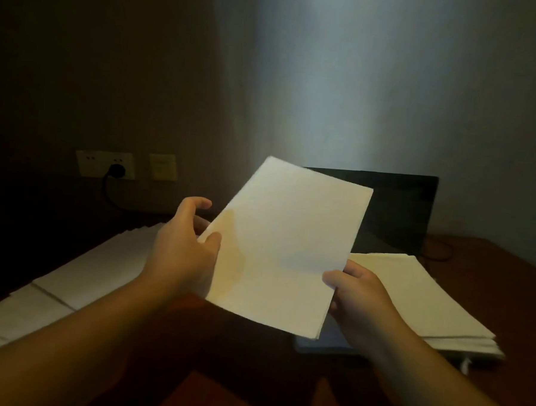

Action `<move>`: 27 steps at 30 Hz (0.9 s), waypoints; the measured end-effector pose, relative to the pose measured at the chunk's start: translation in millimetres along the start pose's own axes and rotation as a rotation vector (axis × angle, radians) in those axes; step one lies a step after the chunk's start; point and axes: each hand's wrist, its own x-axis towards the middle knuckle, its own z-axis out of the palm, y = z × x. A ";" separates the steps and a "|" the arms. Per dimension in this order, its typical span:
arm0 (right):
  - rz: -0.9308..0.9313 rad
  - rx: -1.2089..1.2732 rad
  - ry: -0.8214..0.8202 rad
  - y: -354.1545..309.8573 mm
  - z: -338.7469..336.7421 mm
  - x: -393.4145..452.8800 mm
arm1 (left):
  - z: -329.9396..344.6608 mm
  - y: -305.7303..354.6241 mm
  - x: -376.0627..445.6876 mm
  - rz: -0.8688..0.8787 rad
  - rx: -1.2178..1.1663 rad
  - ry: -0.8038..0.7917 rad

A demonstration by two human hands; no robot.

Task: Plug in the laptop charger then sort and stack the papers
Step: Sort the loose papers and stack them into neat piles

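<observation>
I hold a thin bundle of white sheets (283, 244) tilted in the air above the dark wooden desk (506, 262). My left hand (183, 245) pinches its left edge, thumb on top. My right hand (358, 294) grips the lower right corner. A thick stack of papers (426, 304) lies on the desk at the right. More white sheets (86, 274) are spread over the left side. The open black laptop (396, 209) stands behind the held sheets, partly hidden. A black plug (117, 170) sits in the wall socket plate (105, 164), its cable hanging down.
A second pale wall plate (163, 167) is mounted right of the socket. A thin cable (438, 252) loops on the desk beside the laptop. A bluish flat item (321, 342) lies under the held sheets. The room is dim, with a lit wall behind.
</observation>
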 end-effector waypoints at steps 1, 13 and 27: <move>0.009 0.039 0.032 1.4 -6.5 -2.6 | 5.3 3.9 -2.1 0.012 0.001 0.015; 0.031 0.307 0.470 12.5 -61.4 -30.2 | 77.3 32.8 -63.2 0.018 -0.120 -0.251; 0.020 0.250 0.656 24.4 -38.8 -34.9 | 98.7 54.9 -93.2 -0.040 -0.333 -0.467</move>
